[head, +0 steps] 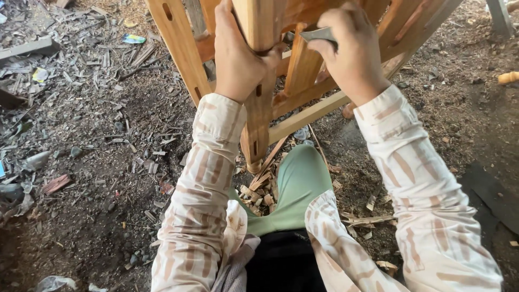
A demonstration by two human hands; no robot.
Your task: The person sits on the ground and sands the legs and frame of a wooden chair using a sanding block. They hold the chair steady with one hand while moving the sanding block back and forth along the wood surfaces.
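Left hand (237, 57) wrapped tight round a leg of the wooden frame (259, 108), right hand (348, 54) just beside it pinching what looks like a metal scraper (319, 35) against a slat, wood shavings (262, 189) below both hands

Crumpled blue-green wrapper (133, 39) on ground upper left; yellow scrap (39, 74) nearby.

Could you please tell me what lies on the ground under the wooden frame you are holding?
Under the wooden frame lie wood shavings and sawdust, beside a green-clad knee. The ground further back is hidden by the frame and both hands.
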